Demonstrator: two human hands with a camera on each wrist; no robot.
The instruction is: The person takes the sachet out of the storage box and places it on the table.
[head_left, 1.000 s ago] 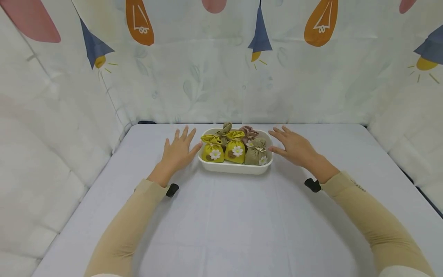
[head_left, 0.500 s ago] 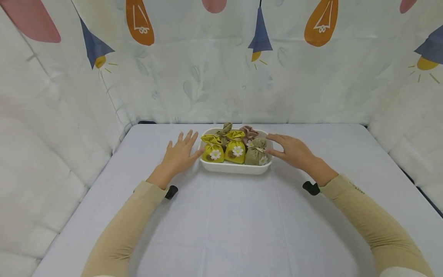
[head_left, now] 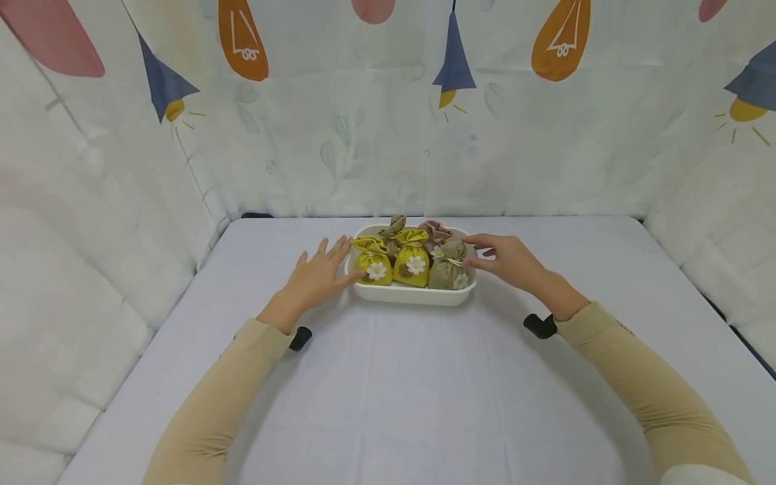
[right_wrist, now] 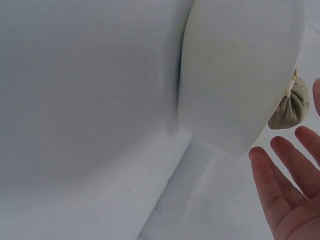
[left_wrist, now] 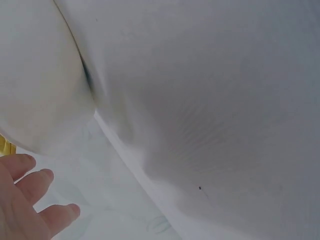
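A white oval-ended tray (head_left: pixel 412 296) near the table's far edge holds several small drawstring pouches. Two yellow pouches with daisies stand in front, a left one (head_left: pixel 366 271) and a middle one (head_left: pixel 407 272). At the front right sits a grey-green pouch (head_left: pixel 442 275). My left hand (head_left: pixel 315 279) is spread at the tray's left end, its thumb over the rim beside the left yellow pouch. My right hand (head_left: pixel 512 261) reaches over the right end, thumb and fingers parted near the grey-green pouch; its fingers (right_wrist: pixel 284 172) look apart from that pouch in the right wrist view.
Behind, in the tray, are an olive pouch (head_left: pixel 395 226) and a mauve pouch (head_left: pixel 435 233). A white cloth covers the table (head_left: pixel 418 391). Patterned fabric walls (head_left: pixel 388 148) rise at the back and both sides. Each wrist carries a black mount.
Both hands have come inward to the tray's ends. The left thumb now passes over the rim; the right hand has moved left, its fingers bending more over the grey-green pouch. The tray stays about where it was.
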